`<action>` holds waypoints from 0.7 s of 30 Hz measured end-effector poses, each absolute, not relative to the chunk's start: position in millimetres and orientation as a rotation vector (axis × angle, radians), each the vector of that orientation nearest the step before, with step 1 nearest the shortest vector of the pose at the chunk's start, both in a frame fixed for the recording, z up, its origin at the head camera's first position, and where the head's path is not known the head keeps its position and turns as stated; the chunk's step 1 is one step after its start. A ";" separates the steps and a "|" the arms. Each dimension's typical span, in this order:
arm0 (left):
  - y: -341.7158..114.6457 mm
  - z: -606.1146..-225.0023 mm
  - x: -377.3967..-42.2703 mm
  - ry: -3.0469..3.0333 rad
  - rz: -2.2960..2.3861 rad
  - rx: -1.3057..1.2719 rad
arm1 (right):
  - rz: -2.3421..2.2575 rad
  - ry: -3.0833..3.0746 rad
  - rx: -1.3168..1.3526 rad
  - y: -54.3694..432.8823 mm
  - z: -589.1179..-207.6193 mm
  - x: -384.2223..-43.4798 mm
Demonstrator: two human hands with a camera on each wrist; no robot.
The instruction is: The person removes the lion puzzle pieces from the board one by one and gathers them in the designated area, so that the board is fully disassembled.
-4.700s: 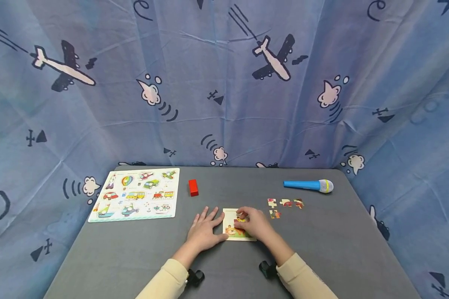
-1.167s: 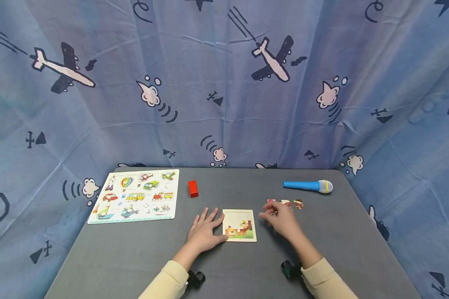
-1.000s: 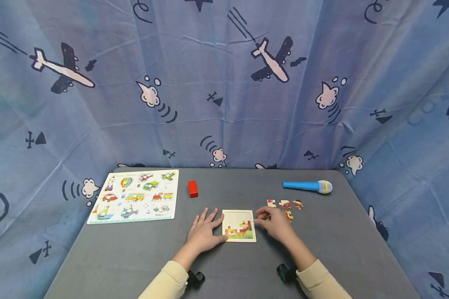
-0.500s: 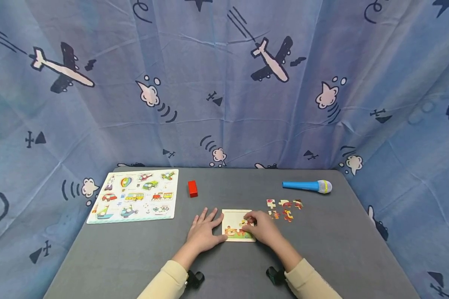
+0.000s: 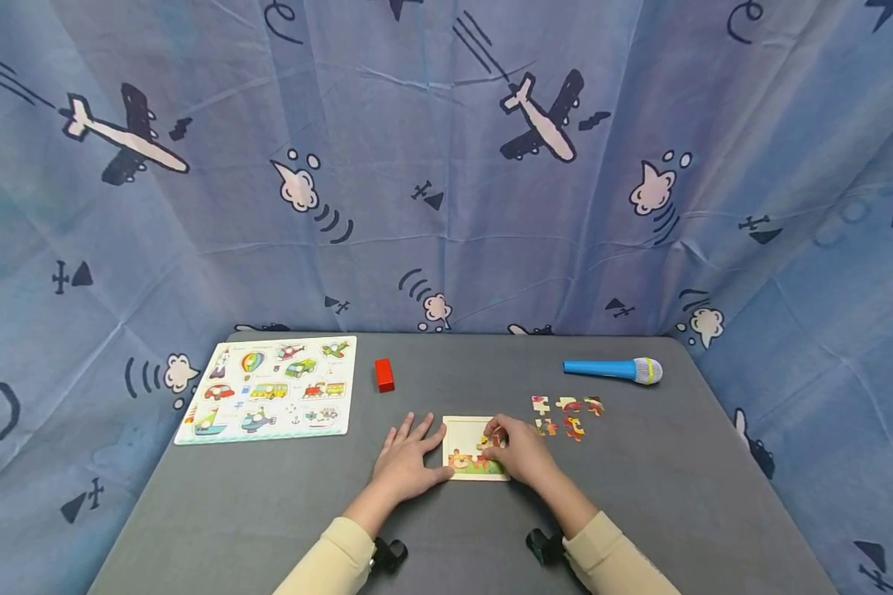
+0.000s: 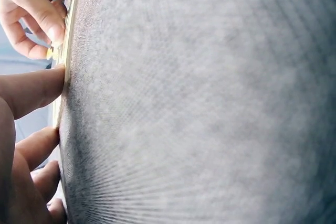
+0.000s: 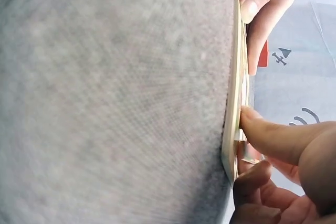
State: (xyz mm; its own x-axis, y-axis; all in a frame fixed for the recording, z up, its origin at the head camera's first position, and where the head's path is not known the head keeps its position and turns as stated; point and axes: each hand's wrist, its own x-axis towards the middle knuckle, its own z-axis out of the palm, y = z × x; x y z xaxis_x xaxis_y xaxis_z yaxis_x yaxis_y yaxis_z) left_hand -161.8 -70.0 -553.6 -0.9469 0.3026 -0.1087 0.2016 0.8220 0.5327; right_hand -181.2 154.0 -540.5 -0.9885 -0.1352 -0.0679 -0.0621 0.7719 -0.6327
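Observation:
A small square jigsaw puzzle tray [image 5: 461,428] lies on the grey table, with animal-picture pieces [image 5: 461,463] fitted along its near side. My left hand [image 5: 408,464] lies flat with spread fingers, thumb and index touching the tray's left edge. Over the tray's right part, my right hand [image 5: 522,453] pinches a puzzle piece [image 7: 252,151] between thumb and fingers. The right wrist view has this piece tilted just above the tray; the fingers hide much of it. Several loose puzzle pieces [image 5: 568,404] lie right of the tray.
A white picture board [image 5: 268,388] with vehicles lies at the back left. Beside it stands a red block [image 5: 384,375]. A blue toy microphone [image 5: 612,369] lies at the back right. A patterned blue curtain [image 5: 446,165] hangs behind the table.
My right hand has moved left from beside the loose pieces to the tray. Compared with the oldest frame, one more orange piece lies on the table. My left hand has stayed put.

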 end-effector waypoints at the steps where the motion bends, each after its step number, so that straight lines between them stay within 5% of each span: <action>1: -70.0 -553.6 -161.7 2.818 0.791 0.392 | -1.020 2.852 -0.164 153.8 -540.6 -181.4; 11: -70.4 -553.5 -160.4 2.819 0.755 0.407 | -1.338 2.755 -0.057 169.0 -537.8 -179.1; 21: -73.6 -552.4 -160.5 2.804 0.749 0.443 | -1.347 2.778 0.148 236.2 -525.1 -184.7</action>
State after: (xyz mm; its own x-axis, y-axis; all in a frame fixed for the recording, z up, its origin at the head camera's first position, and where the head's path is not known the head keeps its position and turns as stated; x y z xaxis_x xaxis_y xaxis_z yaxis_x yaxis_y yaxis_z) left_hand -160.5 -73.6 -552.4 -0.9339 0.3371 -0.1187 0.2330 0.8261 0.5130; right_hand -184.7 236.2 -525.1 -0.9941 0.0641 -0.0876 0.1085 0.6160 -0.7802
